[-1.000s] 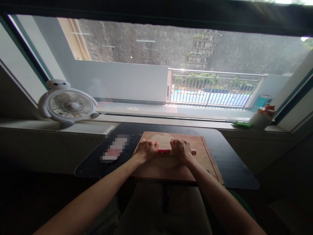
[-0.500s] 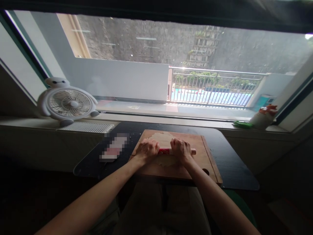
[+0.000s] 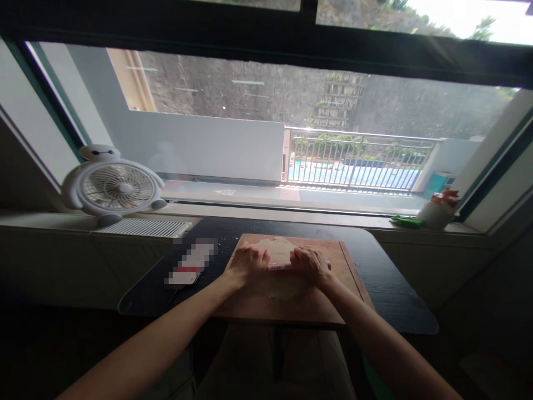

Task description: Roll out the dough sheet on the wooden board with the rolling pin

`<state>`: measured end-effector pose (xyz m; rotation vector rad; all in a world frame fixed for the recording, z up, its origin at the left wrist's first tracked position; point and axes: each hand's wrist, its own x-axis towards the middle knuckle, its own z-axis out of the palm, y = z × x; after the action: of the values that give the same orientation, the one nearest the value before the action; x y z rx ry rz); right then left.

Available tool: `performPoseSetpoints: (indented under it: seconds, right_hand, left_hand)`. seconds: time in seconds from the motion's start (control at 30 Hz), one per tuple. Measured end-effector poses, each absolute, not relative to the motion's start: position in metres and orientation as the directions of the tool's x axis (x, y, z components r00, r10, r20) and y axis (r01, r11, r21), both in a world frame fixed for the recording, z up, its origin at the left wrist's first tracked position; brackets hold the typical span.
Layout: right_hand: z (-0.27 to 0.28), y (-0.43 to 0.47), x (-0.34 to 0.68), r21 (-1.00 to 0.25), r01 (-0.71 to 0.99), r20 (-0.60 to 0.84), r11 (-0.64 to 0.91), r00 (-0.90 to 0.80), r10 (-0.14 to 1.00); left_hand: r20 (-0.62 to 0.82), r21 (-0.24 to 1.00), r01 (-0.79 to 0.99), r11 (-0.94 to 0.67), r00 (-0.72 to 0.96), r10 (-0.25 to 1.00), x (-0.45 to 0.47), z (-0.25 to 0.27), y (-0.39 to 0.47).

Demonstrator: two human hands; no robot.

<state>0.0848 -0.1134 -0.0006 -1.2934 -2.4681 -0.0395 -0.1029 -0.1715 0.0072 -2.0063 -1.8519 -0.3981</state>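
Observation:
A rolling pin [image 3: 280, 267] with a red and white band lies across a thin, pale sheet of dough [image 3: 275, 248]. My left hand [image 3: 250, 260] is closed around its left part, and my right hand [image 3: 308, 263] grips it toward the right end. Only the middle band and a bit of the right tip show between and beyond my fingers. The dough spreads on a wooden cutting board [image 3: 343, 272], with uneven edges reaching both behind and in front of the pin.
The board rests on a black table [image 3: 391, 289]. Left of it lies a blurred-out flat item [image 3: 194, 264]. A white fan [image 3: 122, 186] stands by the window at the left. On the sill at right are a white pot [image 3: 437, 211] and something green [image 3: 407, 221].
My view has tilted up slightly, so the scene sits lower. The pin's band has turned, now showing white lettering where more red showed before. Both hands keep their hold.

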Motion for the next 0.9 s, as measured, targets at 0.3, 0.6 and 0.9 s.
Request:
performPoseSetpoints:
  seconds: [0.3, 0.6, 0.9]
  right_hand:
    - [-0.006, -0.072, 0.066, -0.208, 0.916, 0.275, 0.344, -0.283, 0.919]
    - [-0.007, -0.107, 0.079, -0.182, 0.890, 0.388, 0.417, -0.325, 0.862]
    - [-0.016, -0.137, 0.091, -0.114, 0.878, 0.418, 0.465, -0.382, 0.824]
  left_hand:
    - [0.527, -0.176, 0.966, -0.189, 0.255, 0.811, -0.106, 0.002, -0.169]
    - [0.539, -0.029, 0.999, 0.013, 0.004, 0.842, -0.101, -0.012, -0.177]
    - [0.453, -0.047, 0.997, -0.059, 0.074, 0.888, -0.099, -0.009, -0.208]
